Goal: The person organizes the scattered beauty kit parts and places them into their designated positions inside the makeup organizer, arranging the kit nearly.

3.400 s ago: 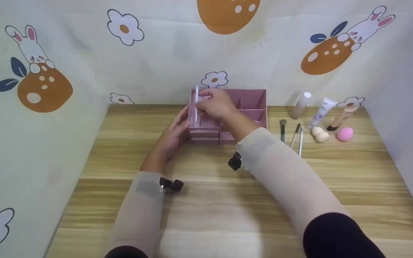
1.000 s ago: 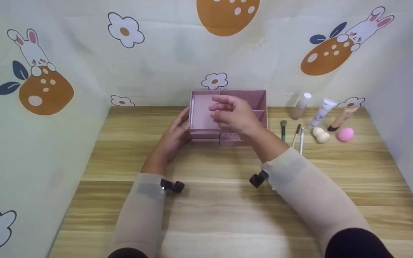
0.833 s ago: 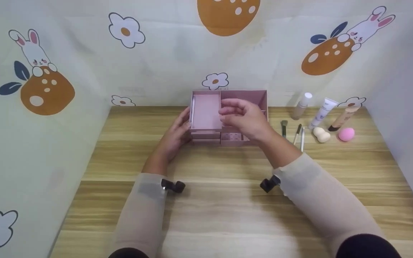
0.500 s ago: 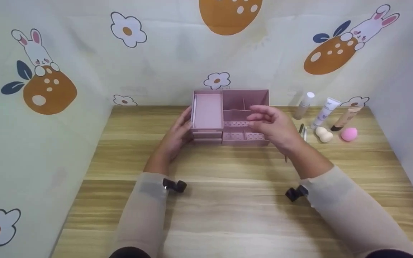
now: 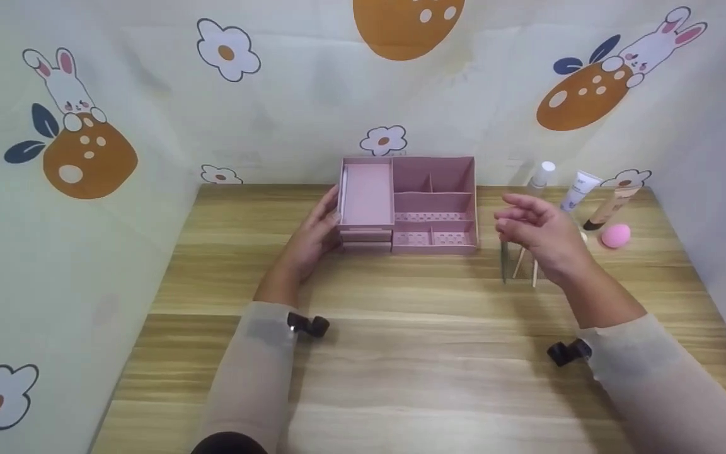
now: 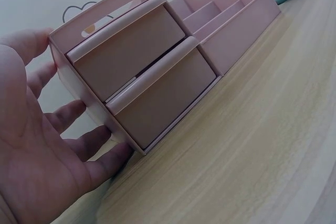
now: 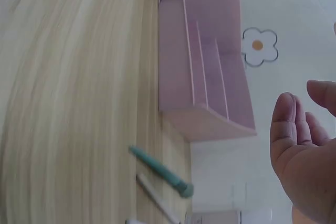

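A pink desktop organizer [image 5: 435,173] stands against the back wall, with a shallow top tray over two drawers on its left and several divided compartments on its right. Along the tray's left wall lies a thin white stick [image 5: 345,189]. My left hand [image 5: 309,243] rests its fingertips against the organizer's left side, fingers spread, as the left wrist view shows. To the right of the organizer, my right hand [image 5: 546,239] hovers over the brushes with loosely bent fingers and holds nothing. Under it are a green-handled brush [image 5: 504,261] and two slim light-handled tools [image 5: 519,261], their upper ends hidden by the hand.
Behind the right hand stand a white-capped bottle [image 5: 547,169], a white tube [image 5: 580,184] and a beige tube [image 5: 615,205] with a black cap. A pink makeup sponge [image 5: 616,236] sits nearby; a cream sponge is mostly hidden. Patterned cloth walls enclose the wooden table [image 5: 401,353].
My right hand held the white stick over the tray; the stick now lies along the tray's left wall. That hand has since moved right, over the brushes. The left hand stays in place.
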`<control>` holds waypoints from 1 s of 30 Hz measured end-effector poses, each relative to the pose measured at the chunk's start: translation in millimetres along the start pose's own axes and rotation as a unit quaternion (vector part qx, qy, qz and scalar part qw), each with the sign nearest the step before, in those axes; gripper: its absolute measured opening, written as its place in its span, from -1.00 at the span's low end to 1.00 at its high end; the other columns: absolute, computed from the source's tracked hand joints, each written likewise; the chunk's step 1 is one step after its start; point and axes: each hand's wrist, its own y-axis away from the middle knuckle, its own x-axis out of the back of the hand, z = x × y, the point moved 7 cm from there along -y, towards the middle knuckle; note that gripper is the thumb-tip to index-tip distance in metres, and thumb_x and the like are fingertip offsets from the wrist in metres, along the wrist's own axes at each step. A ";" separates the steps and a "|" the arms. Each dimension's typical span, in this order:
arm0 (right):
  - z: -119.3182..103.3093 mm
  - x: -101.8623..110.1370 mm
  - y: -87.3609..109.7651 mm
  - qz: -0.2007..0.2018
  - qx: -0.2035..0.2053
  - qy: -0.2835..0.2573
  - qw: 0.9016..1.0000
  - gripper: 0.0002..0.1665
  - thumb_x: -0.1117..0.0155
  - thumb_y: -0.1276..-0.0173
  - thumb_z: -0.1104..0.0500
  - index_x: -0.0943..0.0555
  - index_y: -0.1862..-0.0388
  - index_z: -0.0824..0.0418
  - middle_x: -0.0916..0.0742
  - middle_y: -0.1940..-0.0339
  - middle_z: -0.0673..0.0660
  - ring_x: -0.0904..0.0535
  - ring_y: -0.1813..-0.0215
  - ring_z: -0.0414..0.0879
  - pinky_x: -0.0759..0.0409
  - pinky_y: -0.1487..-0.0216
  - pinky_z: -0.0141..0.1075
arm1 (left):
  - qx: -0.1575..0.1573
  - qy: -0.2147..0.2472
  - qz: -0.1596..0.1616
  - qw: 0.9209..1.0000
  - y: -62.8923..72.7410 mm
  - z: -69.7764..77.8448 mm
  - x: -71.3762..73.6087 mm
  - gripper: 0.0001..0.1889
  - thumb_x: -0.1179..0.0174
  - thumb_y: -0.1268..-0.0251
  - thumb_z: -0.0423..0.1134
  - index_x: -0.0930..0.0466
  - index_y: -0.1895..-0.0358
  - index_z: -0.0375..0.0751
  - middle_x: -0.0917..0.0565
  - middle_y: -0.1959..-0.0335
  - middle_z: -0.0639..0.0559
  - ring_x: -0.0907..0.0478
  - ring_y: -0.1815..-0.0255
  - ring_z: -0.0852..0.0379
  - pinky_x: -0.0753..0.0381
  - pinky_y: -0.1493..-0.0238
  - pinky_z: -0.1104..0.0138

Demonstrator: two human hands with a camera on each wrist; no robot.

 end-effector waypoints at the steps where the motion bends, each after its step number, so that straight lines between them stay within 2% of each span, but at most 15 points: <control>1: 1.3 5.0 0.6 0.003 -0.001 0.002 1.000 -0.53 -0.45 -0.42 0.39 -0.65 -0.25 0.10 -0.85 0.07 0.02 -0.81 0.08 -0.17 -0.84 0.00 -0.33 | 0.000 -0.001 0.000 1.000 0.2 0.2 0.3 -0.39 -0.08 -0.68 0.04 -0.19 -0.66 0.53 -0.10 -0.79 0.15 -0.26 -0.72 -0.11 -0.30 -0.70 -0.13; 7: 13.8 29.9 7.6 0.015 -0.016 0.010 1.000 -0.51 -0.47 -0.45 0.30 -0.64 -0.33 0.13 -0.81 0.07 0.03 -0.81 0.06 -0.18 -0.84 -0.01 -0.34 | -0.001 0.000 -0.001 1.000 1.3 1.4 0.3 -0.40 -0.06 -0.69 0.01 -0.18 -0.67 0.50 -0.09 -0.79 0.13 -0.23 -0.73 -0.12 -0.28 -0.71 -0.13; 12: 25.1 48.4 13.4 0.027 -0.024 0.025 0.999 -0.53 -0.44 -0.47 0.31 -0.63 -0.29 0.06 -0.81 0.09 0.00 -0.81 0.08 -0.18 -0.84 -0.01 -0.33 | 0.001 -0.008 0.005 1.000 0.8 1.7 0.6 -0.40 -0.06 -0.68 0.04 -0.20 -0.66 0.53 -0.10 -0.79 0.13 -0.25 -0.72 -0.11 -0.30 -0.70 -0.12; 15: 31.4 59.7 13.7 0.034 -0.034 0.079 0.996 -0.46 -0.42 -0.49 0.29 -0.55 -0.41 0.16 -0.80 0.10 -0.06 -0.81 0.09 -0.21 -0.84 -0.02 -0.31 | -0.001 -0.005 0.002 1.000 0.5 1.3 -0.7 -0.40 -0.06 -0.69 0.03 -0.19 -0.67 0.52 -0.10 -0.79 0.13 -0.21 -0.74 -0.12 -0.26 -0.71 -0.15; 19: 40.3 72.1 11.8 0.034 -0.059 0.174 0.982 -0.23 -0.37 -0.55 0.22 -0.32 -0.62 0.36 -0.77 0.07 -0.17 -0.81 0.08 -0.29 -0.82 -0.06 -0.36 | -0.006 0.004 -0.008 1.000 0.6 1.3 -3.4 -0.40 -0.06 -0.70 0.02 -0.18 -0.68 0.48 -0.10 -0.79 0.16 -0.17 -0.76 -0.10 -0.21 -0.73 -0.16; 23: 47.1 80.1 10.2 0.030 -0.075 0.225 0.971 -0.17 -0.35 -0.59 0.15 -0.25 -0.68 0.36 -0.74 0.05 -0.20 -0.79 0.07 -0.33 -0.80 -0.05 -0.42 | -0.006 0.007 -0.007 1.000 0.5 1.4 -3.5 -0.40 -0.07 -0.69 0.03 -0.19 -0.66 0.51 -0.11 -0.78 0.20 -0.19 -0.76 -0.09 -0.23 -0.73 -0.13; 26: 50.1 83.2 9.9 0.028 -0.081 0.250 0.964 -0.18 -0.34 -0.59 0.13 -0.27 -0.67 0.33 -0.75 0.01 -0.12 -0.79 0.08 -0.33 -0.79 -0.02 -0.42 | -0.004 0.002 -0.007 1.000 0.2 1.1 -2.4 -0.40 -0.08 -0.68 0.05 -0.19 -0.66 0.52 -0.10 -0.79 0.20 -0.19 -0.76 -0.10 -0.23 -0.73 -0.13; 30: 52.8 84.2 9.8 0.020 -0.095 0.279 0.955 -0.20 -0.35 -0.58 0.13 -0.29 -0.66 0.34 -0.78 -0.09 0.11 -0.79 0.12 -0.28 -0.81 0.03 -0.37 | -0.002 0.003 -0.009 1.000 0.1 0.5 -1.8 -0.39 -0.08 -0.68 0.06 -0.18 -0.66 0.53 -0.10 -0.79 0.21 -0.19 -0.76 -0.12 -0.23 -0.73 -0.14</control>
